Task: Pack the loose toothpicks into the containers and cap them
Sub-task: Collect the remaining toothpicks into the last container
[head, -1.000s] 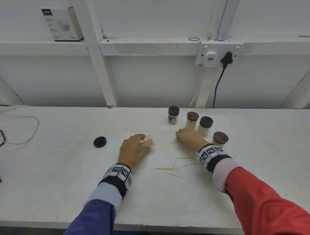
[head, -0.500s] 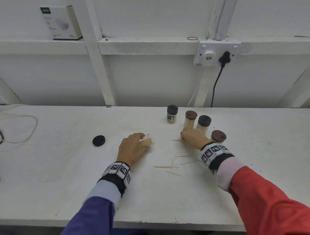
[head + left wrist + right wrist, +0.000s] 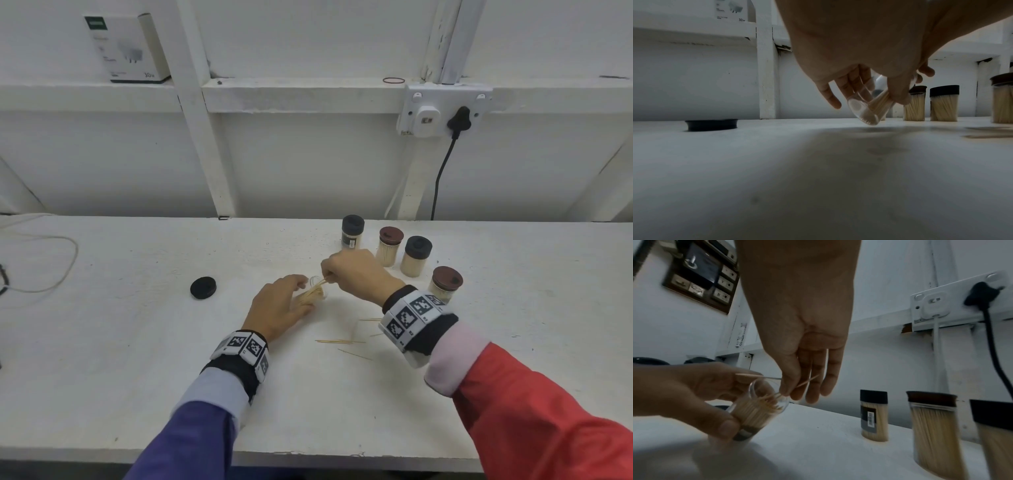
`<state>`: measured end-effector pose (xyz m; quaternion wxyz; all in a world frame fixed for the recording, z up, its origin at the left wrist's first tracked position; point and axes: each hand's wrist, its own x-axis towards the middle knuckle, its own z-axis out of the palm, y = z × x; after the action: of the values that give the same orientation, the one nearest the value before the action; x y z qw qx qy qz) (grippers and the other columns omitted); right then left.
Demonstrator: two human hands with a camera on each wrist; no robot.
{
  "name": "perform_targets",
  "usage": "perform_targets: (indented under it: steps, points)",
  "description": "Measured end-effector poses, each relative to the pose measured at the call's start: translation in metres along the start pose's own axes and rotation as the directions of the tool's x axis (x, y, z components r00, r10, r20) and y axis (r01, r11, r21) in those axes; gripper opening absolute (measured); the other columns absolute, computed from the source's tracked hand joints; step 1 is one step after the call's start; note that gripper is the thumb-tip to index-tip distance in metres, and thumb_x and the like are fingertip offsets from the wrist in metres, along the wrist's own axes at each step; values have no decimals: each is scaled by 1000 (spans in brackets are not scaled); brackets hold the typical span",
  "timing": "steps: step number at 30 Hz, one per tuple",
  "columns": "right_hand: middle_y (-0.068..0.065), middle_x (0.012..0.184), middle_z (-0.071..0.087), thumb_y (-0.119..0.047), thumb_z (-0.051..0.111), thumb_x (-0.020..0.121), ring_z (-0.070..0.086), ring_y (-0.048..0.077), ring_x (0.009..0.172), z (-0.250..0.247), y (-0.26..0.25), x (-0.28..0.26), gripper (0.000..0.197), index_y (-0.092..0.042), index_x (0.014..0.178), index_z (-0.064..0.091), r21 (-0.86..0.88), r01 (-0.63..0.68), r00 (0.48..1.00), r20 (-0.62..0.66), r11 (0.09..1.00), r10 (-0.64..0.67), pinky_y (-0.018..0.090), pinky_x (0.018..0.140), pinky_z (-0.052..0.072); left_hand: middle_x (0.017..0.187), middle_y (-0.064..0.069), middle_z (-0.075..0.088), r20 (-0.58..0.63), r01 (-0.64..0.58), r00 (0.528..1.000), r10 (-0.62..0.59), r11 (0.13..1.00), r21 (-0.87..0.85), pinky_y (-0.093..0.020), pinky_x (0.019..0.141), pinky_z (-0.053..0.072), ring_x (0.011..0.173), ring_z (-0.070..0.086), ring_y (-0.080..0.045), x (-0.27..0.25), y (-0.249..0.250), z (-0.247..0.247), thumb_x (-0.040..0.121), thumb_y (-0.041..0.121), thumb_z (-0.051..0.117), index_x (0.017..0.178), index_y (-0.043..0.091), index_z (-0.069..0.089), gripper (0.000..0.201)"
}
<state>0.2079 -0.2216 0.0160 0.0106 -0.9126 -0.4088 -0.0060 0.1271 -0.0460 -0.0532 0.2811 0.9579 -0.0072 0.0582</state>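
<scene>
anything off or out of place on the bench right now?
Yes. Several loose toothpicks lie scattered on the table, a black cap sits apart to the left, and the open container in the left hand is tilted, uncapped.

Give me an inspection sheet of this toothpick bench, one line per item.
Surface: white bench top, speckled.
Job's things: open clear plastic container, tilted, part full; four capped full containers; loose wooden toothpicks; loose black round cap.
Clutter: white cardboard box and red rubber band on the ledge.
Grippers: left hand grips the open container; right hand pinches toothpicks at its mouth.
Cables: black plug lead; pale cord.
Surroundings: white wall socket.
</scene>
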Motion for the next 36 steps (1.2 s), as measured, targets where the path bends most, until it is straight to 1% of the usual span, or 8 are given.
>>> perform_targets:
  steps: [4,9,14,17,24,28,31,36]
  points:
    - [3,97,70,-6,58,90,64,21,88,-1,-1,8,16,-14,96,71,129,-11,1000,-3,992,12,27,66,41,119,10,61,-25,-1,1000,1,1000,-31,-29,88,41,109,56,-12,0,-2,0,84,42,69,126,22,51,50]
    - [10,82,70,0,71,83,56,3,49,5,3,13,14,-4,95,76,491,-55,998,5,869,60,8,51,38,117,10,62,14,-8,1000,9,997,-78,-30,86,44,107,57,-10,0,-3,1,85,46,67,127,24,50,50]
    - [10,85,72,1,68,85,66,16,66,9,5,9,19,-5,101,75,675,-62,985,-78,736,154,24,64,54,112,14,60,6,8,1000,-7,989,-149,-29,91,46,104,55,-4,-1,-4,3,85,46,68,125,24,50,49]
    - [2,98,73,-10,66,90,58,7,77,7,11,7,22,-16,109,75,560,-103,972,-118,822,202,30,70,49,111,16,59,-11,13,1000,-15,990,-139,-27,90,46,103,55,-2,0,-6,4,85,48,67,126,25,50,51]
    - [-2,113,63,-16,50,99,59,23,104,3,16,-1,31,-25,124,66,27,-97,995,-36,995,97,30,69,38,114,18,56,-25,19,999,-22,994,-111,-27,90,45,105,54,-3,0,-9,4,85,48,66,128,25,47,52]
    - [-2,112,64,-23,50,100,58,18,103,1,4,-6,34,-28,133,58,122,19,999,-52,992,-12,28,68,36,112,18,56,8,6,1000,-5,994,-109,-25,87,43,103,54,-2,-1,-5,2,85,48,67,126,26,48,51]
    - [-4,109,65,-18,55,97,59,15,99,2,11,-10,36,-26,132,58,383,-34,991,-104,923,79,31,75,46,114,18,57,9,6,1000,-5,995,-100,-26,87,44,101,54,-3,-1,-6,2,85,48,67,126,26,49,50]
    - [-4,113,60,-33,79,78,48,10,90,13,37,-38,50,-23,124,60,238,-193,933,345,952,103,22,66,35,113,18,57,15,14,1000,-13,997,-75,-24,82,40,100,53,-3,-1,-6,2,85,47,67,122,27,49,45]
